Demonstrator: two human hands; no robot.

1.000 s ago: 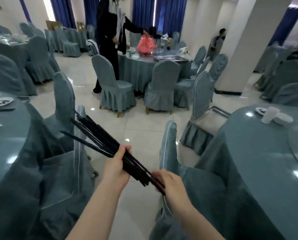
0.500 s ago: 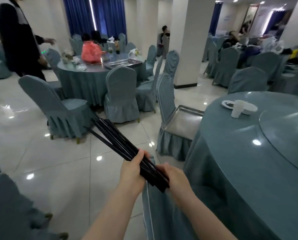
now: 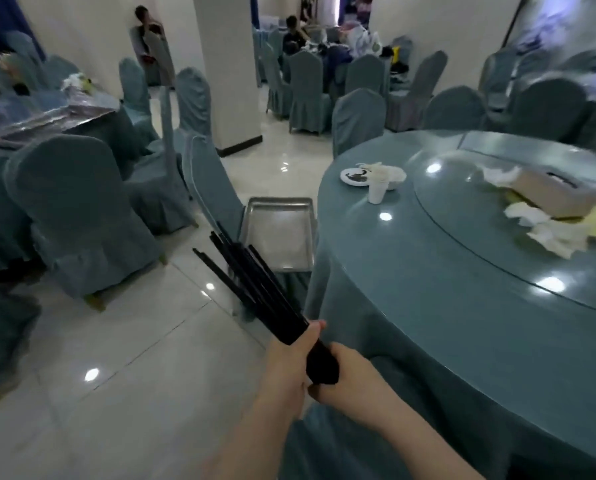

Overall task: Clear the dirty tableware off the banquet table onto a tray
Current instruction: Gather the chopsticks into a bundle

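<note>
Both hands grip a bundle of black chopsticks (image 3: pixel 251 289) that fans out up and to the left. My left hand (image 3: pixel 287 362) wraps the bundle's middle; my right hand (image 3: pixel 348 377) closes on its lower end. Just past the tips, a bare metal tray (image 3: pixel 279 233) rests on a covered chair seat beside the round banquet table (image 3: pixel 445 306). On the table's near-left edge sit a dirty white plate (image 3: pixel 353 176), a white bowl (image 3: pixel 391 174) and a white cup (image 3: pixel 376 192).
Crumpled napkins (image 3: pixel 549 230) and a tissue box (image 3: pixel 549 192) lie on the glass turntable (image 3: pixel 480 244). Covered chairs (image 3: pixel 82 209) stand left of the tray, a white pillar (image 3: pixel 227 64) behind. Another table (image 3: pixel 47 112) is at left; people sit in the background.
The view has swung right, bringing the tray and banquet table closer. The chopstick bundle now points at the tray, and my two hands have drawn closer together on it.
</note>
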